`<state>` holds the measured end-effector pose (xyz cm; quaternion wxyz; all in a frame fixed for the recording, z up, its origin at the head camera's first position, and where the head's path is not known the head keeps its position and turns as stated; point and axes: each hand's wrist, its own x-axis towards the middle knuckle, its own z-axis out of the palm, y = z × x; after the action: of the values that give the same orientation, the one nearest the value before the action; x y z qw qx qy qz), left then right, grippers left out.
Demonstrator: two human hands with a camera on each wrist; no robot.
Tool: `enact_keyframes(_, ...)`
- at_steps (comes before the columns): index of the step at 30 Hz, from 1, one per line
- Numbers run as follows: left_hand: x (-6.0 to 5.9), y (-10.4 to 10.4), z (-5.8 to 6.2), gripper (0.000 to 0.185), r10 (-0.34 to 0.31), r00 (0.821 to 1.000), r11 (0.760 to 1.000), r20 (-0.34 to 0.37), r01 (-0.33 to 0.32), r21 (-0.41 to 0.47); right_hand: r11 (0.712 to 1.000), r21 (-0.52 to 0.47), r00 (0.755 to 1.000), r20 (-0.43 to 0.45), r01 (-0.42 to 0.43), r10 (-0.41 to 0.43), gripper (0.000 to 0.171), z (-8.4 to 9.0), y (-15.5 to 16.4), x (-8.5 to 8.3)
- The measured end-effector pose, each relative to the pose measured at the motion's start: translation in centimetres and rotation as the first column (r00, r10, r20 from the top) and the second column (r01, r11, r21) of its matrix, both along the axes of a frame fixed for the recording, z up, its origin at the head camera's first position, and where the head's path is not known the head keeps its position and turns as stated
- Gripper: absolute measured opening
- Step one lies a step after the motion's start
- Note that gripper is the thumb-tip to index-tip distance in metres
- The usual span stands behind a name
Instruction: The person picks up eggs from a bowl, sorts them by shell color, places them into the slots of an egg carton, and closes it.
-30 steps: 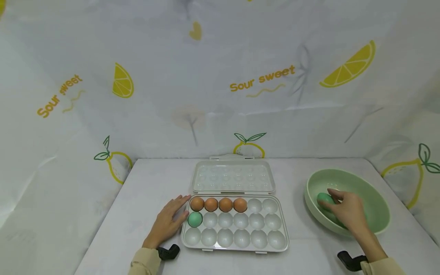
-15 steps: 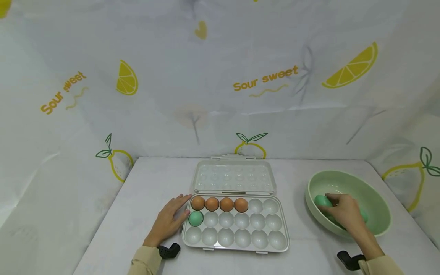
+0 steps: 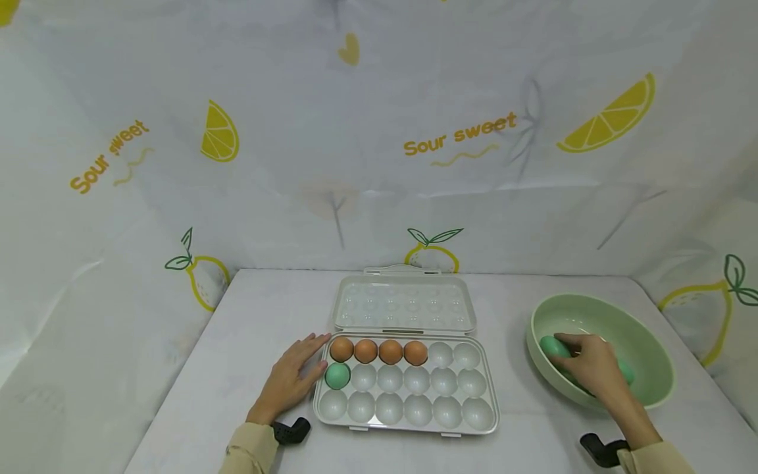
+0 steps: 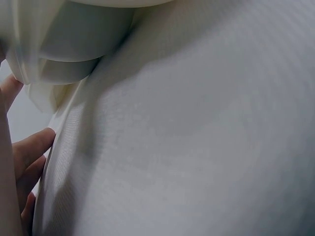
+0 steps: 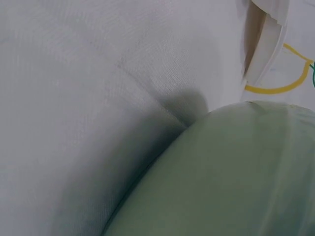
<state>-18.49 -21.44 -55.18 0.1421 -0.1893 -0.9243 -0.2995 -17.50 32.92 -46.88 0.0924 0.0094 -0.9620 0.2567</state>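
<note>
In the head view my right hand [image 3: 595, 365] reaches into a pale green bowl [image 3: 645, 349] at the right, its thumb and fingers pinching a green egg [image 3: 553, 346] near the bowl's left wall. Another green egg [image 3: 626, 371] shows partly behind that hand. My left hand [image 3: 288, 378] lies with extended fingers against the left edge of an opened egg carton [image 3: 405, 424]. Several brown eggs [image 3: 390, 351] fill the left part of its back row, and one green egg [image 3: 337, 376] sits leftmost in the middle row. The right wrist view shows only the bowl's outside.
The carton's clear lid [image 3: 404, 304] lies folded back behind it on the white-covered table [image 3: 260, 309]. A white cloth [image 3: 284, 164] printed with lemons hangs behind and at both sides.
My right hand and the green egg it pinches have shifted slightly left inside the bowl. The left hand has stayed at the carton's edge. The head view has shifted a little.
</note>
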Motion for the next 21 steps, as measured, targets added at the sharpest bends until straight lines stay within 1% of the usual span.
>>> enact_keyframes(6,-0.04,-0.04,0.04,0.052,-0.006,1.0,1.0,-0.007,0.006,-0.004,1.0,-0.019,0.999,-0.038,-0.006,0.006,0.048,0.02,-0.1,0.33)
enact_keyframes(9,-0.02,-0.05,0.04,0.052,-0.005,1.0,1.0,-0.008,0.005,-0.005,0.999,-0.052,0.998,-0.056,0.011,-0.014,0.051,-0.01,-0.13,0.45)
enact_keyframes(12,-0.04,-0.07,-0.02,0.052,-0.004,1.0,1.0,-0.007,0.004,-0.008,0.994,-0.099,0.994,-0.103,0.033,-0.044,0.054,-0.14,-0.15,0.52)
enact_keyframes(14,-0.06,-0.08,-0.06,0.052,-0.002,1.0,1.0,-0.005,0.001,-0.009,0.989,-0.14,0.986,-0.154,0.04,-0.061,0.055,-0.26,-0.21,0.62)
enact_keyframes(17,-0.09,-0.12,-0.13,0.051,0.003,1.0,1.0,0.004,-0.003,-0.009,0.979,-0.203,0.967,-0.241,0.034,-0.083,0.052,-0.35,-0.37,0.78)
enact_keyframes(21,-0.05,-0.15,-0.11,0.051,0.004,1.0,1.0,0.012,-0.004,-0.003,0.957,-0.286,0.944,-0.3,0.048,-0.137,0.05,-0.08,-0.71,0.94)
